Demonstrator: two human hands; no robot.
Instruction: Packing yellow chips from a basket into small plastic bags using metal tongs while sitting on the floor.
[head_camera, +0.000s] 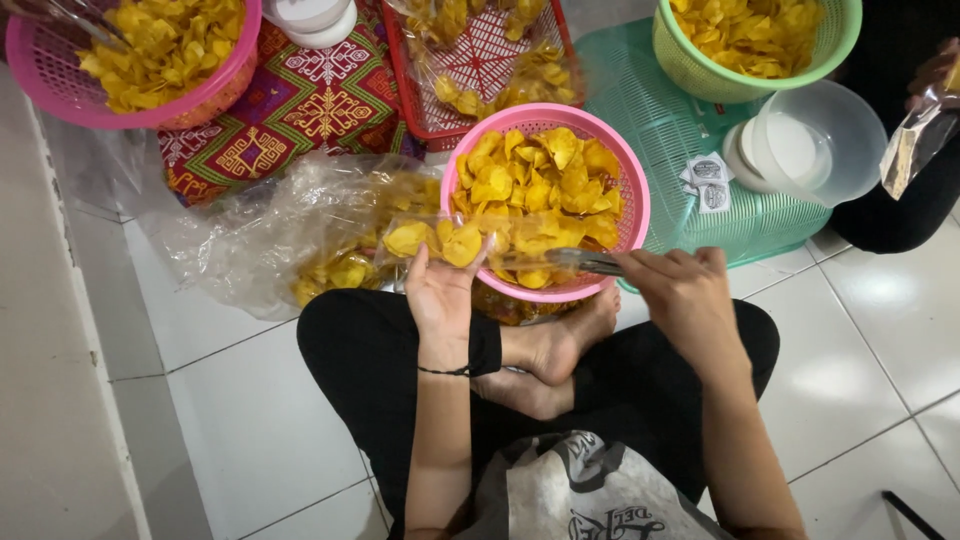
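My left hand (440, 290) holds a small clear plastic bag (440, 238) partly filled with yellow chips, its mouth turned toward the right. My right hand (685, 290) grips metal tongs (585, 261) whose tips sit at the bag's opening. Both hover over the near rim of a round pink basket (636, 205) heaped with yellow chips, which rests in front of my crossed legs.
A crumpled clear bag of chips (270, 235) lies left. Farther back are a pink basket (40, 75), a red tray (480, 60), a green basket (690, 60) on a teal tray (640, 110), a clear bowl (850, 160). Another person's hand (935, 75) holds a packet at right.
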